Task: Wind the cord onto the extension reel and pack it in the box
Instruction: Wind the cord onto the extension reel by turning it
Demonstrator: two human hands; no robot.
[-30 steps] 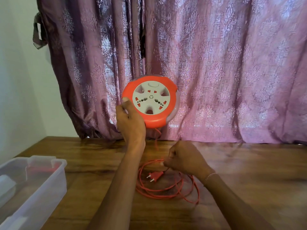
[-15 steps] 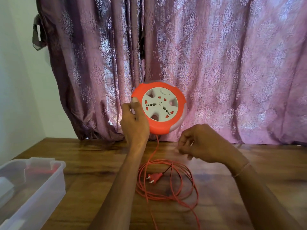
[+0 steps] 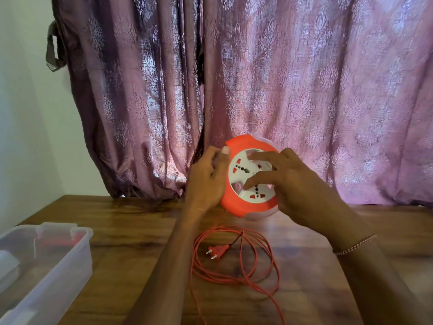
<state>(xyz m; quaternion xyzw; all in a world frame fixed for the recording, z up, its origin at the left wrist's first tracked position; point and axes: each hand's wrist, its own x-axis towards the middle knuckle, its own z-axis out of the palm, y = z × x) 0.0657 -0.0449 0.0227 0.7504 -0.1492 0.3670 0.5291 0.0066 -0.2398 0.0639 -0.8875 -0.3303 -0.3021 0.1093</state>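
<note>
Left hand (image 3: 206, 181) grips the reel (image 3: 248, 181) rim above the table (image 3: 140, 221), right hand (image 3: 288, 181) spread on its face; turn steadily so the loose cord (image 3: 234, 268) feeds in untangled, box (image 3: 46, 261) left.

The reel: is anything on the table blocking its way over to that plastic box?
Nothing visible does. The reel is held up by the left hand; bare wooden table lies between it and the box. Its loose cord trails beneath.

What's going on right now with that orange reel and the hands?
Left hand grips round orange-and-white extension reel by its rim. Right hand open, fingers on the socket face. Orange cord and plug loose on wooden table. Nothing blocking.
</note>
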